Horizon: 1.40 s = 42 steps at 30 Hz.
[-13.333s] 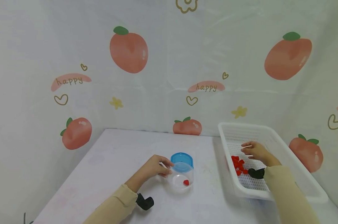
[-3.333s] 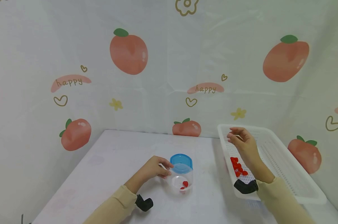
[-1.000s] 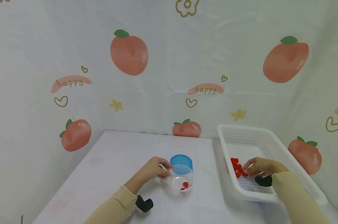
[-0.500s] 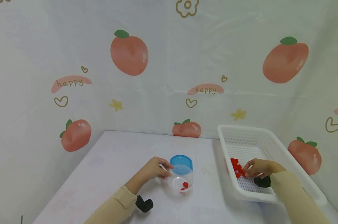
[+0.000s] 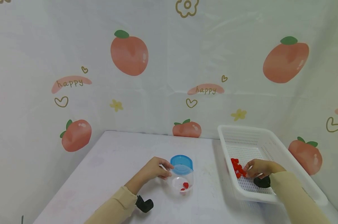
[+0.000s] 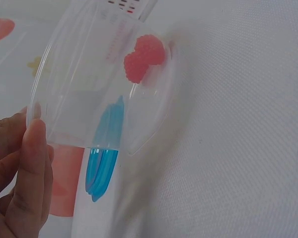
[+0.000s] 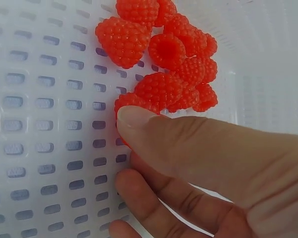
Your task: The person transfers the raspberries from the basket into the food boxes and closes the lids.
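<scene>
My left hand pinches the rim of a clear plastic tub between thumb and fingers. Two red raspberries lie at the bottom of the tub. On the right, my right hand reaches down into a white perforated basket. Its thumb and forefinger pinch one raspberry at the near end of a cluster. Several more raspberries lie bunched along the basket's left wall, and the thumb covers part of the pinched one.
Just behind the tub lies a round blue lid, partly seen through the clear plastic. A black wrist mount sits at the left cuff. A printed white backdrop hangs along the back edge of the white table.
The tub held one raspberry at first and holds two now. My right hand came down from over the basket's back part, then shifted slightly left onto a raspberry. The left hand stays put.
</scene>
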### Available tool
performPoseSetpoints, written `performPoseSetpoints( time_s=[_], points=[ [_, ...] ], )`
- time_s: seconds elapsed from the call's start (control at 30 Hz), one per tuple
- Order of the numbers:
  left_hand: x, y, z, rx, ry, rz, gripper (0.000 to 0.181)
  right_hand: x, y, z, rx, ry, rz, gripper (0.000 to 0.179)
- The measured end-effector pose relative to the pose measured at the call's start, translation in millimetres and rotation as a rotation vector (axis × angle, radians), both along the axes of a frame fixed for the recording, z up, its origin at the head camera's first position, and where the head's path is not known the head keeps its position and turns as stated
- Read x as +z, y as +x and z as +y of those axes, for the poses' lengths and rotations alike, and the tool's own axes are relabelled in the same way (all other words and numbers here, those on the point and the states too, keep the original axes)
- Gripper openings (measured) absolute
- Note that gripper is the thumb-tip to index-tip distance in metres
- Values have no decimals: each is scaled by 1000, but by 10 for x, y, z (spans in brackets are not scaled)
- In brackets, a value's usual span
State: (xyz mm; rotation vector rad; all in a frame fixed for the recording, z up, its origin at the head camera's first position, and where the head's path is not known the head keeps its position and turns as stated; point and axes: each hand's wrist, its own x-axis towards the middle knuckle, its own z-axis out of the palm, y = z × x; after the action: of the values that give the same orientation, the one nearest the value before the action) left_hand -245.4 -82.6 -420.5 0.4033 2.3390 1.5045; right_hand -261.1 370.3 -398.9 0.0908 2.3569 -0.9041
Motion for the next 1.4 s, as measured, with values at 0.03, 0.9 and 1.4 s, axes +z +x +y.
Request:
performPoseSetpoints(
  time_s=[0.03,0.9,1.4],
  points=[
    [-2,-2,0,0,0,1,25,0,0,0,0,1,0,27],
    [-11,8,-2,7,12,-8,25,15,20,-24,3,5,20,26],
    [-11,-6,3,-3,10,-1,25,20,-22,78,19,-73,21,19]
  ],
)
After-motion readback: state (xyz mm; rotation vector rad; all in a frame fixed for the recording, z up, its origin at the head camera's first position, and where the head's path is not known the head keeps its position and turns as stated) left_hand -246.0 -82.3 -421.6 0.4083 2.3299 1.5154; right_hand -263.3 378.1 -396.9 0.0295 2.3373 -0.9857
